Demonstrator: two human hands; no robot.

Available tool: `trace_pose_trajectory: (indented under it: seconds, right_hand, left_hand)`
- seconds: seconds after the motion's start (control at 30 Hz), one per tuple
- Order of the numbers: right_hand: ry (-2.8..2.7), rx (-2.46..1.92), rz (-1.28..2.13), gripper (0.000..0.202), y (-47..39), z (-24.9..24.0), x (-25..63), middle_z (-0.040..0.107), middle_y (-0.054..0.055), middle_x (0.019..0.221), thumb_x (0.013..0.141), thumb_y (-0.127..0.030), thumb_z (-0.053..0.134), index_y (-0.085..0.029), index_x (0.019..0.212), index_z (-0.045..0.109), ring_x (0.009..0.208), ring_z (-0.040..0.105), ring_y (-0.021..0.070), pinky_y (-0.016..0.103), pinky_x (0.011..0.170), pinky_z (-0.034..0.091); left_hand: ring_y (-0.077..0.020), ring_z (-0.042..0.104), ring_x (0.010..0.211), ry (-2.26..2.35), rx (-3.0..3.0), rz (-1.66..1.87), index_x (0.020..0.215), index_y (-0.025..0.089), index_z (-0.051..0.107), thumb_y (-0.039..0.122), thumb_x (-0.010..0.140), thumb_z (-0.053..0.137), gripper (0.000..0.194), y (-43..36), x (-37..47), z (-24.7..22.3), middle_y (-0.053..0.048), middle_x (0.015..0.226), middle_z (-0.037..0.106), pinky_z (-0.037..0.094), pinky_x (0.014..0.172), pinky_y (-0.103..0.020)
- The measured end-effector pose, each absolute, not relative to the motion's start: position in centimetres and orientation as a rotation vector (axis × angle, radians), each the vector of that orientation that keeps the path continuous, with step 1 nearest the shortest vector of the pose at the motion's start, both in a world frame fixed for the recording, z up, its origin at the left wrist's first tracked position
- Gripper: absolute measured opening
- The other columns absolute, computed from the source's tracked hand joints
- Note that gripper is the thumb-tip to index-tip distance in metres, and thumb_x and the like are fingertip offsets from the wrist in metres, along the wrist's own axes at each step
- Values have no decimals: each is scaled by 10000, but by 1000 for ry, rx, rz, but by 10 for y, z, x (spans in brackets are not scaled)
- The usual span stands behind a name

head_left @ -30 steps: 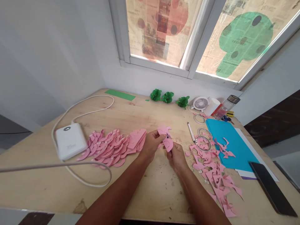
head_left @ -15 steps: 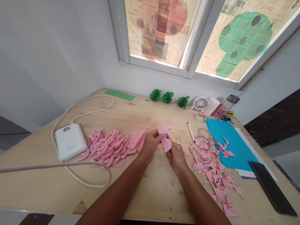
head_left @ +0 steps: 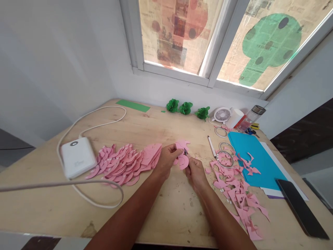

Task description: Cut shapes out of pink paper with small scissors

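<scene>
My left hand (head_left: pixel 168 158) pinches a piece of pink paper (head_left: pixel 183 161) between thumb and fingers, over the middle of the table. The paper is partly cut, with a rounded lobe hanging toward me and a ragged strip at its far edge. Closed around a pair of scissors (head_left: pixel 186 152), my right hand (head_left: pixel 195 170) meets the paper from the right. Only a little of the dark blades shows; the handles are hidden in the fingers. Left of my left hand lies a row of overlapping cut pink paper shapes (head_left: pixel 125 163).
Pink scraps (head_left: pixel 238 198) spread on the right, near tape rings (head_left: pixel 225 159) and a white pen (head_left: pixel 211 146). Beyond are blue sheets (head_left: pixel 249 152), a black phone (head_left: pixel 301 208), a small fan (head_left: pixel 222 114) and a bottle (head_left: pixel 251 118). A white power bank (head_left: pixel 78 158) with its cable sits left.
The rounded lobe of the pink paper has turned and shifted slightly left against the scissors. Both hands stay in nearly the same place.
</scene>
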State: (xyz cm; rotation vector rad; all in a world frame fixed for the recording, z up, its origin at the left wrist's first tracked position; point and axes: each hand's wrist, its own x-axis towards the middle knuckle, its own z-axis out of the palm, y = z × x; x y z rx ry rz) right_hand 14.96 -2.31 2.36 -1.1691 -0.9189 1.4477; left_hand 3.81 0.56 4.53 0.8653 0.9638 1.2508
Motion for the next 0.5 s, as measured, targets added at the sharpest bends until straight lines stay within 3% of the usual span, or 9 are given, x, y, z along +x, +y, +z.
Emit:
trace_pose_trajectory:
  seconds: [0.5]
  right_hand:
    - [-938,-1180,1469,448,-24,25,149,280,-95,371,727,-528,561,-192,504,366,342,167,43,232,376,66]
  left_hand:
    - [-111,507,539,988,844,1256,584,148,567,267,581,647,144,7,36,52,25,551,548,385,550,-233]
